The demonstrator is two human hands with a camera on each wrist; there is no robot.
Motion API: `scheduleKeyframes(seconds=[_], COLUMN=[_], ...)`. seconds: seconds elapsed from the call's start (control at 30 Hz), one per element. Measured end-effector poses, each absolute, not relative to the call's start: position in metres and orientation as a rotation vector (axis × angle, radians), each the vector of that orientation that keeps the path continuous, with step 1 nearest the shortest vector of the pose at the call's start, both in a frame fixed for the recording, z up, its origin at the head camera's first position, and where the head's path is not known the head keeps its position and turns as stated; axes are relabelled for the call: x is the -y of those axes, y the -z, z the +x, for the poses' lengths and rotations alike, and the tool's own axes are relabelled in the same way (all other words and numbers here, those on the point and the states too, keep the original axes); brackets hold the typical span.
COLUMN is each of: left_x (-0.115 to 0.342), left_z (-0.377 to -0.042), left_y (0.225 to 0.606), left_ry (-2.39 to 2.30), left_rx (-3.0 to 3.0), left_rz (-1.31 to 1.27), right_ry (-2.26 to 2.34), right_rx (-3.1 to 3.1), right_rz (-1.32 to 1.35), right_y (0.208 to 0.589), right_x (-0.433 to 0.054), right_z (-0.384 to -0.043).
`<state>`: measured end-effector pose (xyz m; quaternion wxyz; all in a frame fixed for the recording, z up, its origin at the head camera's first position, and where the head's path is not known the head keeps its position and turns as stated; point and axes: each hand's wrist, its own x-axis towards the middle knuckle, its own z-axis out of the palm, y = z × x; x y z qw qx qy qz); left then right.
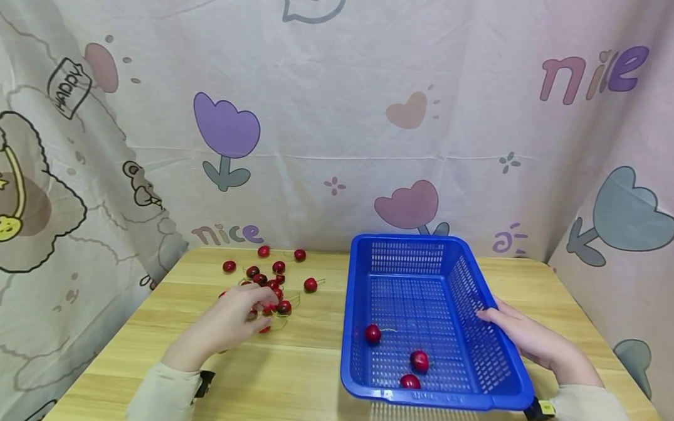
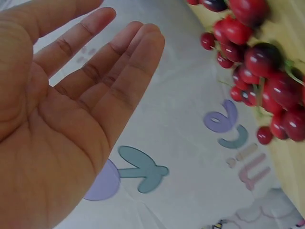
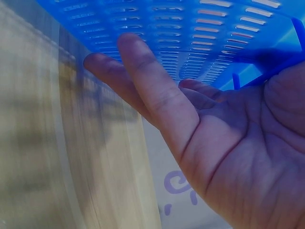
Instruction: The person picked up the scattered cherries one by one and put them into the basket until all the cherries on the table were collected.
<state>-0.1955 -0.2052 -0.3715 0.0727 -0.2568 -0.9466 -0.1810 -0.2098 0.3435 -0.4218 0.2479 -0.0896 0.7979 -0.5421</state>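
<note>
My left hand (image 1: pixel 236 316) is over a loose pile of dark red cherries (image 1: pixel 284 307) with green stems, on the left of the wooden table. Its fingers are loosely bent in the head view; the left wrist view shows the palm bare, with cherries (image 2: pixel 264 59) off beyond the fingertips. My right hand (image 1: pixel 540 339) holds a blue perforated plastic basket (image 1: pixel 351 311) by its right side, thumb over the rim. In the right wrist view, the other fingers (image 3: pixel 157 88) reach along the outside beneath it. Three cherries (image 1: pixel 419 361) lie inside the basket, towards its near end.
Around the pile, a few single cherries (image 1: pixel 310 285) are scattered near the back of the wooden table (image 1: pixel 302 366). A pale curtain (image 1: pixel 329 122) printed with flowers and words hangs behind the table and along both sides.
</note>
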Motion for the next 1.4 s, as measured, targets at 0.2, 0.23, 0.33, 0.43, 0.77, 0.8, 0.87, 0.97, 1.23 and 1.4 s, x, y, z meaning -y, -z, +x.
scheduleKeyframes(seconds=[0.2, 0.23, 0.33, 0.43, 0.77, 0.8, 0.87, 0.97, 1.23, 1.4], left_x=[0.225, 0.228, 0.235, 0.242, 0.256, 0.257, 0.260, 0.263, 0.270, 0.274], left_z=[-0.191, -0.191, -0.188, -0.186, -0.185, -0.185, -0.185, -0.185, -0.183, -0.183], left_y=[0.386, 0.388, 0.394, 0.400, 0.415, 0.417, 0.419, 0.421, 0.424, 0.426], left_ry=[0.519, 0.520, 0.529, 0.518, 0.474, 0.473, 0.470, 0.457, 0.476, 0.478], left_rx=[2.877, 2.888, 2.927, 2.943, 2.956, 2.959, 2.961, 2.958, 2.993, 3.009], left_rz=[-0.717, -0.704, -0.654, -0.637, -0.601, -0.587, -0.575, -0.560, -0.507, -0.497], right_ry=[1.488, 1.491, 1.494, 1.492, 1.501, 1.507, 1.514, 1.515, 1.517, 1.512], right_rx=[-2.160, -2.159, -2.159, -2.164, -2.147, -2.141, -2.133, -2.130, -2.128, -2.137], right_rz=[-0.256, -0.255, -0.251, -0.244, -0.253, -0.257, -0.261, -0.265, -0.267, -0.258], right_y=[0.423, 0.423, 0.423, 0.423, 0.422, 0.422, 0.421, 0.421, 0.422, 0.421], right_x=[-0.344, -0.344, -0.344, -0.344, -0.343, -0.343, -0.343, -0.343, -0.343, -0.343], right_z=[-0.210, -0.210, -0.210, -0.210, -0.209, -0.209, -0.209, -0.209, -0.210, -0.209])
